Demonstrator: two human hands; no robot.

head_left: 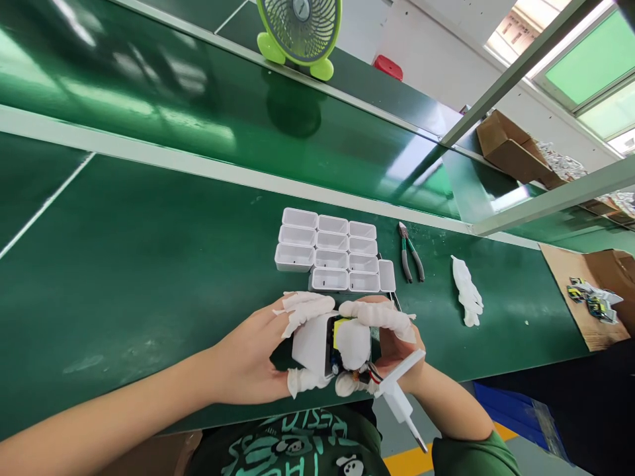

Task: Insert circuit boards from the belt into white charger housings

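Near the front edge of the bench, my left hand (255,357) is closed around a white plastic housing (308,345). My right hand (404,347) grips a circuit board (337,360) with a yellow part, most of it hidden by a white piece (354,345) and my fingers. The board sits right against the housing's open side; how deep it goes in, I cannot tell. Red and black wires run from the board to a white plug cover (397,391) with pins, which hangs tilted below my right hand. White finger covers wrap several fingertips on both hands.
Small white bins (330,259) stand in rows beyond my hands. Diagonal cutters (411,254) and a crumpled white glove (467,292) lie to the right. A cardboard box (550,264) at far right holds circuit boards (598,304). A green fan (300,39) stands behind.
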